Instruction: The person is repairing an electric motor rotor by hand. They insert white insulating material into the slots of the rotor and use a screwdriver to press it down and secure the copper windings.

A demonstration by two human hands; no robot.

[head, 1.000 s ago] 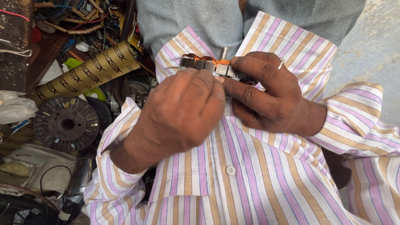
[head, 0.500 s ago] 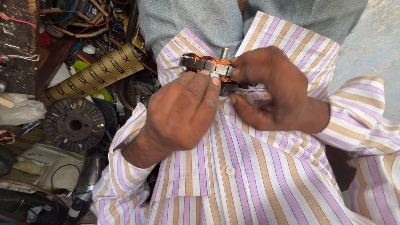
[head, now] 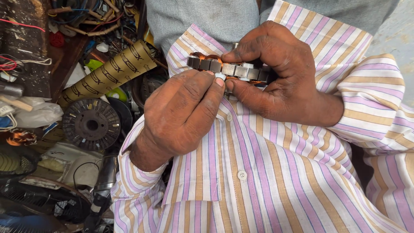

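Observation:
A round metal motor stator [head: 211, 64] with grey laminations and copper windings is held in front of my striped shirt. My right hand [head: 280, 73] wraps around its right side, thumb below and fingers on top. My left hand [head: 185, 112] comes up from below, and its fingertips press against the stator's lower edge at a small white piece [head: 220, 76]. Much of the stator is hidden behind both hands.
At the left lies a brown patterned paper roll [head: 103, 73], a dark ribbed metal disc [head: 91, 124], a white plastic bag [head: 36, 113], tangled wires [head: 13, 64] and a black fan guard [head: 39, 203] on a cluttered floor.
Both hands and the stator stay together; my left fingers have shifted slightly along the stator's lower edge. The view has drifted a little, showing more of the clutter at the left.

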